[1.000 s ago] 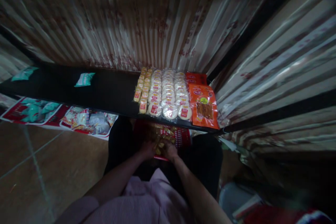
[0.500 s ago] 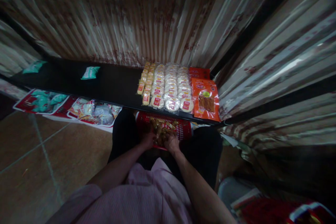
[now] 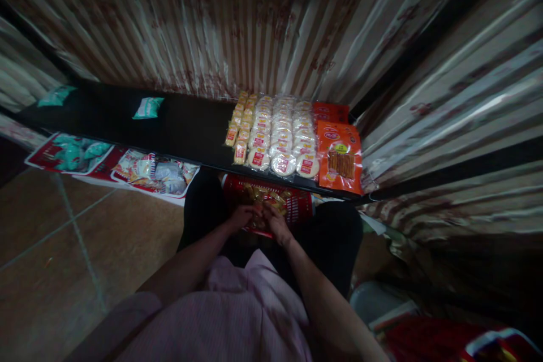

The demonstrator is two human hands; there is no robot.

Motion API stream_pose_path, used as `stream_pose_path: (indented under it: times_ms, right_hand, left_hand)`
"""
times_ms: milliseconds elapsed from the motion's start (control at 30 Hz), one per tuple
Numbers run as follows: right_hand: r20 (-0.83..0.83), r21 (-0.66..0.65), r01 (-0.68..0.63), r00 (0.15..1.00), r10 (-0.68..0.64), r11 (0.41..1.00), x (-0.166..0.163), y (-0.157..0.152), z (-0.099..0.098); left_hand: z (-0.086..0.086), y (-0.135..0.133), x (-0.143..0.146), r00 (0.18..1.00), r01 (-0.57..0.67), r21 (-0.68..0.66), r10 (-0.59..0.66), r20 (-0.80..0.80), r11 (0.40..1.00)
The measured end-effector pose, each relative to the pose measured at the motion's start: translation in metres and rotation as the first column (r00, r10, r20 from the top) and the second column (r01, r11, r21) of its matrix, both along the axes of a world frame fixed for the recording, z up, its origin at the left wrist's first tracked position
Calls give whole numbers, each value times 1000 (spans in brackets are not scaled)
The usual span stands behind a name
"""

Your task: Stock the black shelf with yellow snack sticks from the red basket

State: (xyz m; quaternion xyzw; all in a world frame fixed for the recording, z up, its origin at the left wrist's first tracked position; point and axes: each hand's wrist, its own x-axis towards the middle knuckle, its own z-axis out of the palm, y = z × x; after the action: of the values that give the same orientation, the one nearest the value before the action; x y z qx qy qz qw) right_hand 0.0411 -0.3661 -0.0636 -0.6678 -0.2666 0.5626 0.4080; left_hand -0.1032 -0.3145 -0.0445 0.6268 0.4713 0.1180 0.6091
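Between my knees is a red printed box (image 3: 299, 203) below the shelf edge, with small gold-wrapped snacks (image 3: 278, 199) lying inside. My left hand (image 3: 241, 217) reaches in from the left, fingers curled at the snacks. From the right, my right hand (image 3: 275, 223) also has its fingers bent among them. Both sets of fingertips come close together over the near part of the box. In the dim light, how many wrapped snacks each hand grips cannot be made out.
A black shelf (image 3: 186, 134) bears rows of round wrapped crackers (image 3: 282, 141), yellow-wrapped bars (image 3: 240, 150), orange snack bags (image 3: 339, 158) and teal packets (image 3: 148, 107). Red boxes of teal packets (image 3: 80, 153) and white packets (image 3: 155, 172) sit below left. A striped curtain (image 3: 237, 34) hangs behind.
My hands have drawn closer together over the box, the left one shifting slightly right and up. The view has tilted a little, so the shelf goods appear further right.
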Motion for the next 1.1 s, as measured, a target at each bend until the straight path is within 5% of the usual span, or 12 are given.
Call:
stream_pose_path:
  times_ms: [133, 233, 467, 633, 900, 1100]
  right_hand:
    - [-224, -113, 195, 950, -217, 974, 4, 2, 2]
    - [-270, -107, 321, 902, -338, 941, 6, 4, 2]
    - [-338, -73, 402, 851, -402, 913, 8, 10, 10]
    - [-361, -68, 388, 849, -385, 919, 9, 14, 20]
    - [-292, -63, 386, 874, -387, 920, 7, 15, 23]
    - [-300, -85, 393, 866, -400, 915, 0, 17, 23]
  left_hand:
    - [3, 1, -2, 951, -95, -376, 196, 241, 922]
    - [5, 0, -1, 889, -91, -509, 300, 346, 856]
    - [11, 3, 1, 788, -150, -553, 437, 433, 819]
    - [8, 2, 3, 790, -214, -568, 483, 378, 795]
    - [-1, -4, 7, 864, -244, -460, 407, 298, 854]
    - [-6, -6, 6, 845, -320, -523, 487, 218, 790]
